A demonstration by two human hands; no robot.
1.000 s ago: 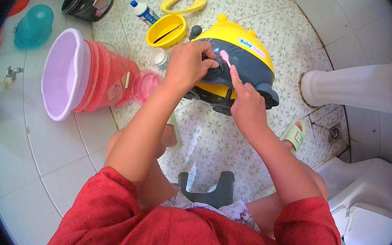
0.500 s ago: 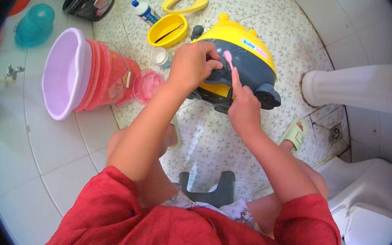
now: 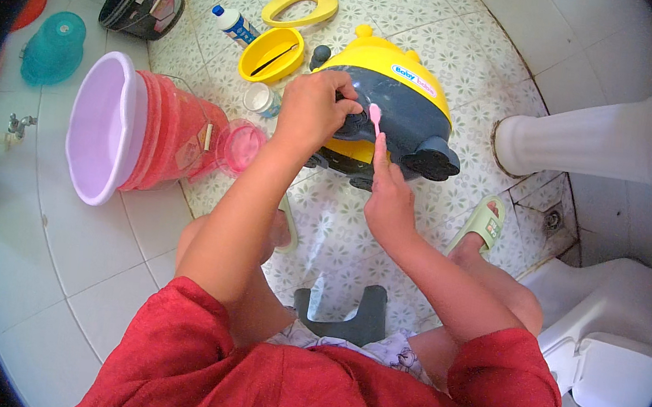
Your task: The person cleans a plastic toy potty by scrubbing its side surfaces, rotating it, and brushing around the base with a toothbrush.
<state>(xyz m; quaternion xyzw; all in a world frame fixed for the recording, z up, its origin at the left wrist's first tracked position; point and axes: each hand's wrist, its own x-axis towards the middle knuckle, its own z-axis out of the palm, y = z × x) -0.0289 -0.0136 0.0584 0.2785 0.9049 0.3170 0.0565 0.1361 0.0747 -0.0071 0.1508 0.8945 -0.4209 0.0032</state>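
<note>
A dark grey and yellow child's potty (image 3: 417,126) with wheel-like round parts lies tipped on the tiled floor in front of me. My left hand (image 3: 316,111) is closed at its near left side, fingers pinching a dark round part that they half hide. In my right hand (image 3: 390,210) is a pink toothbrush (image 3: 375,117), gripped by the handle with the index finger stretched along it. Its head is up against the grey body, just right of my left fingers; the bristles are hidden. Left of the potty stands a small white-topped tub (image 3: 257,99).
Farther off are a yellow bowl (image 3: 294,71) holding a dark brush, a white-and-blue bottle (image 3: 236,27) and a yellow ring seat (image 3: 328,5). Red buckets (image 3: 160,132) with a lilac basin (image 3: 93,131) lean at left, beside a pink dish (image 3: 241,147). A white pedestal (image 3: 595,140) stands right.
My right hand and the toothbrush have drawn back a little toward me. My left hand keeps its place on the potty. The whole view has shifted slightly.
</note>
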